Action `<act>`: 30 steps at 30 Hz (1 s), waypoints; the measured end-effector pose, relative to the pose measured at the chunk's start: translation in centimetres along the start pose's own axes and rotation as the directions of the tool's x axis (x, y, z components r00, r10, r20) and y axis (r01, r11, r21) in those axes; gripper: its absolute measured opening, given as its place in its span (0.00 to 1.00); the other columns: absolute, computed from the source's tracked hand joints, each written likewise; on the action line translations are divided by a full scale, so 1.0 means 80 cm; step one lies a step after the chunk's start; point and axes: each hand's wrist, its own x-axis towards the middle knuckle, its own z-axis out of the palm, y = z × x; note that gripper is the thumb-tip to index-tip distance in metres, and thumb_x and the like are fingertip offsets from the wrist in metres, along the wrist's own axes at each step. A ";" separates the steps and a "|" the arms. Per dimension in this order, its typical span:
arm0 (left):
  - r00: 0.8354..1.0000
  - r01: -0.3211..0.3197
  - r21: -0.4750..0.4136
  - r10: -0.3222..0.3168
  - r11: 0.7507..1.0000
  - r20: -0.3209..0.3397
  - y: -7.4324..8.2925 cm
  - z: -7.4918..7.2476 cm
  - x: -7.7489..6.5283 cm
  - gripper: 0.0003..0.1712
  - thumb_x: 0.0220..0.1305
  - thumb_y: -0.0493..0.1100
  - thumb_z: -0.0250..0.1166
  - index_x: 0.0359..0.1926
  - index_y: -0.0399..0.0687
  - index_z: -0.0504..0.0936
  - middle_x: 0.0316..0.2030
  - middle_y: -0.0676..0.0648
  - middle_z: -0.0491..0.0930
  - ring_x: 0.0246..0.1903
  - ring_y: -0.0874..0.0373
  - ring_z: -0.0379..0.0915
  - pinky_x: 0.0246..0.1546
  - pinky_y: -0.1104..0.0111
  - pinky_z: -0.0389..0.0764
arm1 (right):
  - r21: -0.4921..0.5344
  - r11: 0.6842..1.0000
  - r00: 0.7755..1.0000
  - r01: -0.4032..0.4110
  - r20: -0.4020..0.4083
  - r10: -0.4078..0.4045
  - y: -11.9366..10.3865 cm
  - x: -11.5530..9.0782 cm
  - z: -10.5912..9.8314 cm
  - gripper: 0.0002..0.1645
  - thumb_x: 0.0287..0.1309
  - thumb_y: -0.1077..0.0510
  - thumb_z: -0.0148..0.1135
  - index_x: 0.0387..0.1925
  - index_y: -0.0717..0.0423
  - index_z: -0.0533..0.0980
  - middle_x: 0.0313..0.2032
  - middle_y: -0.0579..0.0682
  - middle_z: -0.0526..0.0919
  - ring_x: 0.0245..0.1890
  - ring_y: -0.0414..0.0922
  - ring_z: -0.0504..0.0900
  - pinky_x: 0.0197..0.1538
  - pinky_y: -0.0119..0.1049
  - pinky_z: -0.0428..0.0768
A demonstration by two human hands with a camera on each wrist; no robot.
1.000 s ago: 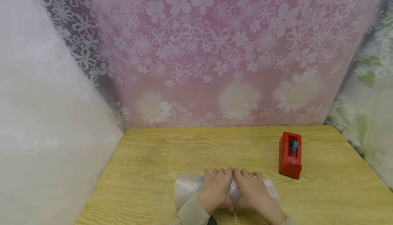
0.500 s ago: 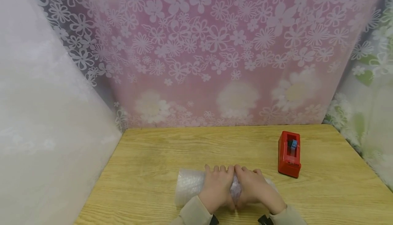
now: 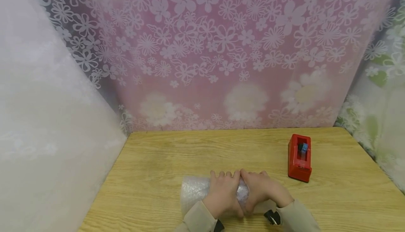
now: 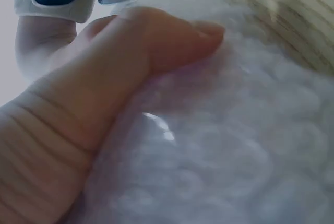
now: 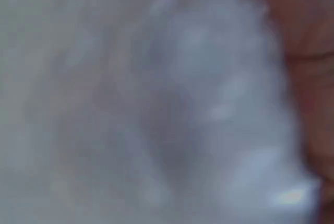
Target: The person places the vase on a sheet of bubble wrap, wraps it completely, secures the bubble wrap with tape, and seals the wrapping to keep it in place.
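A roll of clear bubble wrap (image 3: pixel 194 189) lies crosswise near the front of the wooden table, with something purplish showing faintly through its middle. My left hand (image 3: pixel 221 195) grips the roll from above, fingers over the far side. In the left wrist view its thumb (image 4: pixel 172 41) presses along the bubbled plastic. Right beside it, my right hand (image 3: pixel 261 189) holds the wrap, fingers bent over the top and thumb on the near side. Blurred bubble wrap (image 5: pixel 172 104) fills most of the right wrist view. The roll's right end is mostly hidden behind the right hand.
A red tape dispenser (image 3: pixel 299 158) with a bluish tape roll stands at the table's right rear. Flowered pink curtain (image 3: pixel 234 56) hangs behind the table (image 3: pixel 190 151), and pale cloth covers both sides.
My right hand has turned, its wrist swinging outward and up, and its fingers bend more around the wrap. The roll's right end no longer shows past it. The left hand has stayed in place.
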 end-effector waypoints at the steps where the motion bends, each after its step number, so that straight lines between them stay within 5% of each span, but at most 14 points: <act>1: 1.000 -0.002 0.003 0.002 1.000 -0.001 0.001 -0.001 0.000 0.67 0.18 0.76 0.80 0.65 0.58 0.69 0.50 0.52 0.81 0.49 0.51 0.76 0.54 0.41 0.68 | 0.029 1.000 1.000 0.009 0.027 -0.010 0.003 0.001 -0.002 0.50 0.16 0.52 0.83 0.51 0.53 0.70 0.37 0.42 0.78 0.35 0.44 0.76 0.47 0.61 0.68; 7: 1.000 -0.007 0.050 0.008 0.999 -0.010 0.005 -0.003 -0.002 0.69 0.17 0.79 0.78 0.66 0.58 0.69 0.49 0.53 0.81 0.48 0.54 0.76 0.52 0.45 0.70 | 0.224 0.974 0.981 0.031 0.181 -0.073 0.018 0.006 -0.011 0.46 0.23 0.55 0.79 0.53 0.50 0.70 0.40 0.43 0.76 0.38 0.44 0.76 0.44 0.48 0.76; 15: 1.000 -0.010 0.046 0.010 0.999 -0.009 0.008 -0.004 0.001 0.65 0.17 0.76 0.80 0.62 0.58 0.70 0.45 0.54 0.81 0.45 0.54 0.76 0.51 0.46 0.70 | 0.387 0.921 0.955 0.037 0.257 -0.147 0.025 0.013 -0.017 0.48 0.26 0.63 0.76 0.57 0.53 0.68 0.46 0.47 0.75 0.42 0.45 0.75 0.44 0.38 0.77; 24: 0.999 -0.036 0.010 0.036 0.999 0.001 0.006 -0.005 0.002 0.62 0.18 0.74 0.81 0.61 0.60 0.71 0.43 0.55 0.80 0.40 0.57 0.76 0.42 0.56 0.70 | 0.370 0.929 0.956 -0.015 0.277 -0.095 0.025 0.013 -0.016 0.49 0.24 0.62 0.74 0.58 0.53 0.68 0.46 0.47 0.75 0.43 0.46 0.74 0.46 0.41 0.76; 30: 0.999 -0.036 -0.003 0.036 0.999 -0.007 0.006 -0.004 0.001 0.63 0.18 0.73 0.82 0.62 0.59 0.71 0.45 0.53 0.81 0.43 0.56 0.77 0.48 0.53 0.73 | 0.169 0.984 0.980 -0.065 0.199 0.030 0.012 0.001 -0.017 0.50 0.23 0.54 0.78 0.58 0.52 0.70 0.43 0.44 0.77 0.40 0.45 0.75 0.48 0.53 0.74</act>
